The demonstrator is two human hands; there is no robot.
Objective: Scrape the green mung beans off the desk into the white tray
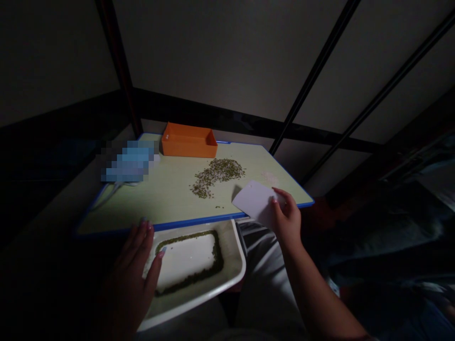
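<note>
My right hand [288, 219] pinches a white plastic scraper card [254, 201] at the near right edge of a pale green board with a blue rim [167, 189]. A scatter of small green beans [216, 174] lies on the board just left of the card. My left hand [137, 265] grips the left rim of a white tray [232, 265] held below the board's near edge; green beans ring the tray's floor [188, 258].
An orange rectangular box [189, 140] stands at the board's far edge. A blurred blue object [130, 161] lies at the board's far left. Black metal bars [316, 71] rise behind against a pale wall. The surroundings are dark.
</note>
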